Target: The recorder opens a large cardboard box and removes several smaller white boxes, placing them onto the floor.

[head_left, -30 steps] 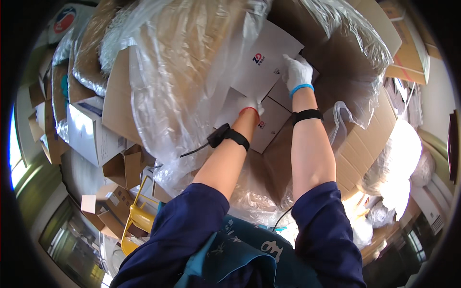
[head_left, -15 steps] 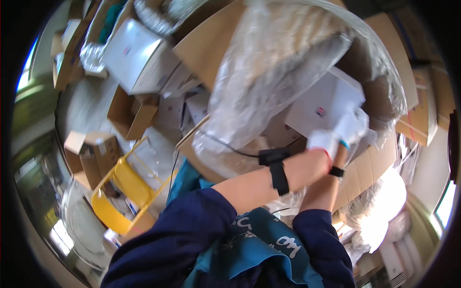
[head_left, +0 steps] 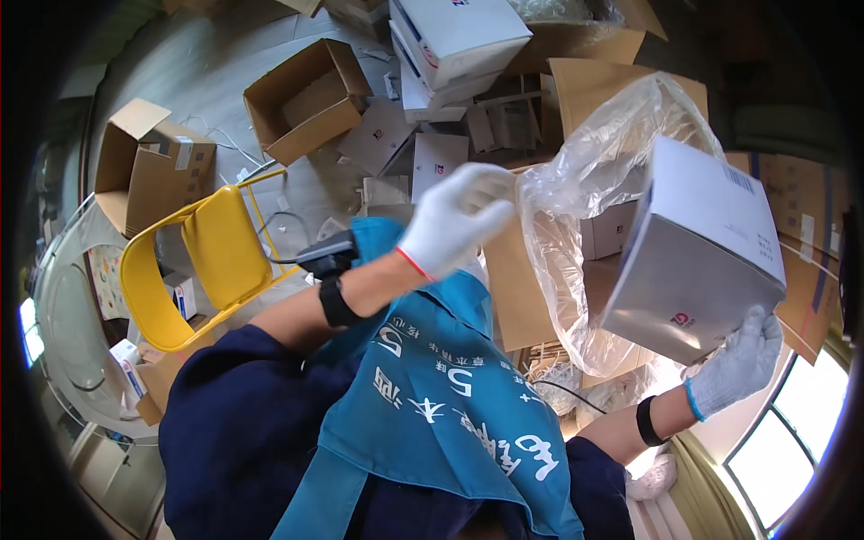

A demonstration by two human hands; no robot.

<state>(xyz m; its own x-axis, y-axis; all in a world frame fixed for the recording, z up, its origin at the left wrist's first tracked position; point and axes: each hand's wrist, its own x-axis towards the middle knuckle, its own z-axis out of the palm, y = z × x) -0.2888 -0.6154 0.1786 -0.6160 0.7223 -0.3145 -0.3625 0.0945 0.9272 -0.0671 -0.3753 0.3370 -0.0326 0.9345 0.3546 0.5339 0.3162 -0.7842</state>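
Observation:
A white carton [head_left: 697,252] with a printed side hangs tilted over the right part of a big cardboard box [head_left: 517,270]. My right hand [head_left: 736,364], in a white knit glove with a blue cuff, grips the carton at its lower right edge. My left hand [head_left: 463,216], gloved in white with a red cuff, is empty, its curved fingers and thumb apart. It is near the big box's left wall and away from the carton. Clear plastic lining [head_left: 567,261] spills over the box's rim. Another white carton [head_left: 610,229] shows inside, partly covered.
A yellow folding chair [head_left: 225,247] stands at the left, beside an open brown box [head_left: 153,166]. Another open brown box [head_left: 306,99] lies farther back. Stacked white cartons [head_left: 459,40] rise at the top, with loose cartons [head_left: 382,135] on the floor.
The white carton has come up out of the lined box, with my right hand on it. My left hand has left it and swung left. The view has turned.

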